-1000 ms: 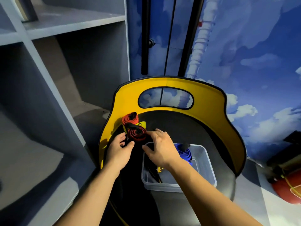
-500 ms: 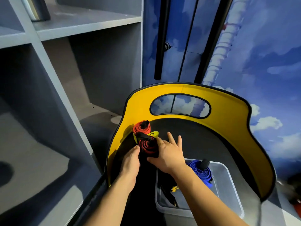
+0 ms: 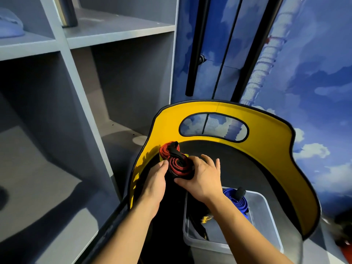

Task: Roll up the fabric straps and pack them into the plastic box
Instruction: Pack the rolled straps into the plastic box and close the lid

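Grey shelving (image 3: 114, 77) crowds the chair (image 3: 266, 141) on its left. Both hands, left (image 3: 155, 181) and right (image 3: 204, 180), pinch a coiled red strap (image 3: 179, 166) beside the yellow rim; a blue coil (image 3: 235, 201) sits in the clear box (image 3: 266, 221).

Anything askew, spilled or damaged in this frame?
Nothing stands out. Both hands, left hand and right hand, hold the red strap roll on the chair seat; a blue strap roll sits inside the plastic box.

Black chair seat (image 3: 238, 168) with yellow backrest (image 3: 266, 134). On it: clear plastic box (image 3: 266, 212) at 5 o'clock; two red-and-black rolled straps (image 3: 178, 163) at 10 o'clock, by the backrest.
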`<action>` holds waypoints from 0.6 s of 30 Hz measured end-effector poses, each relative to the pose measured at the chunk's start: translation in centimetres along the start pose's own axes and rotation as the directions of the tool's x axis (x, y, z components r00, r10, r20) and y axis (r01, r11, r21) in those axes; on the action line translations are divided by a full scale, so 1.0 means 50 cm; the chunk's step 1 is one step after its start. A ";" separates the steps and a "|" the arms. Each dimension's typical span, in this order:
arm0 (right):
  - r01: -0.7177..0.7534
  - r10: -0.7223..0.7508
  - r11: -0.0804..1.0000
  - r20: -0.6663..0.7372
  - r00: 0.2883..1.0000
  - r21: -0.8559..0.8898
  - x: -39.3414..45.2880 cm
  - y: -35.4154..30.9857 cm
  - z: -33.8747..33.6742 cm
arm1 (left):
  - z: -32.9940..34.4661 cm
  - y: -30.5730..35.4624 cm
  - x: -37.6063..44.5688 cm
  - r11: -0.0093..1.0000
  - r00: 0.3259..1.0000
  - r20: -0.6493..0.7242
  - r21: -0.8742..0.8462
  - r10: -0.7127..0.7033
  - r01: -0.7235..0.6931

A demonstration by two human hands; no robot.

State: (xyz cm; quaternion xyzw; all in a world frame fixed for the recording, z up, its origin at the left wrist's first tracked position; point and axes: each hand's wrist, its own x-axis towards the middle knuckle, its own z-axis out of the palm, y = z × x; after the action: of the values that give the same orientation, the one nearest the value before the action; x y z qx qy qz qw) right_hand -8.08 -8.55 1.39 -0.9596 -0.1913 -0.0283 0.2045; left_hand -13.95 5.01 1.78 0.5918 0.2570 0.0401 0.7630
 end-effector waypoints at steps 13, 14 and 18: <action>-0.004 0.072 0.862 -0.114 0.991 0.507 -0.103 0.032 -0.170 | 0.036 0.053 -0.102 0.945 0.930 0.192 0.034 0.314 -0.326; -0.028 0.096 0.836 -0.095 0.991 0.548 -0.119 0.044 -0.180 | 0.046 0.047 -0.109 0.935 0.922 0.202 0.063 0.331 -0.350; -0.116 0.146 0.725 0.012 0.989 0.679 -0.177 0.102 -0.222 | 0.089 0.024 -0.146 0.894 0.887 0.291 0.169 0.357 -0.415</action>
State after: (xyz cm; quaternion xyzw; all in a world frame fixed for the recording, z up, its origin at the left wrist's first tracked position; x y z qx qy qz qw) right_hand -14.07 -20.48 8.43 -0.8295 -0.1160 0.0375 0.5451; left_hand -18.02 -1.23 6.15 0.7144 0.0369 0.0869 0.6934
